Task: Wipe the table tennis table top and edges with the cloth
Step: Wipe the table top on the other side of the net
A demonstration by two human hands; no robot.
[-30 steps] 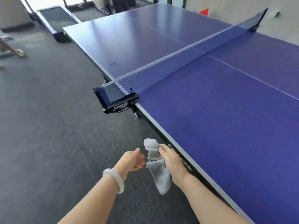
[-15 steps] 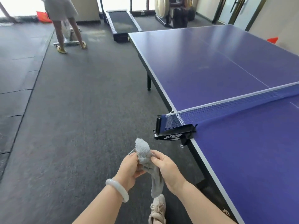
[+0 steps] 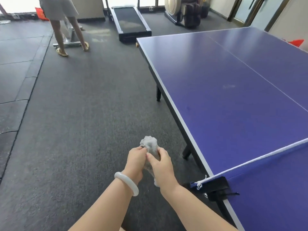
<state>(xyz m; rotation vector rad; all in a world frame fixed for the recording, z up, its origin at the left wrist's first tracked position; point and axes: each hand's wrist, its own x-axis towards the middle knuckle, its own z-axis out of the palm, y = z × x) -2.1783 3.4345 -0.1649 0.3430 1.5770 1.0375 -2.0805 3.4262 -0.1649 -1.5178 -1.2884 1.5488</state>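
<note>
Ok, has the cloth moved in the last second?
Yes. The cloth was short of the net clamp; now it is beyond it, beside the far half.

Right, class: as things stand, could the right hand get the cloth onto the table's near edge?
Probably yes. The right hand grips the cloth beside the table edge, only floor between them; the left hand also grips it and may need to let go.
</note>
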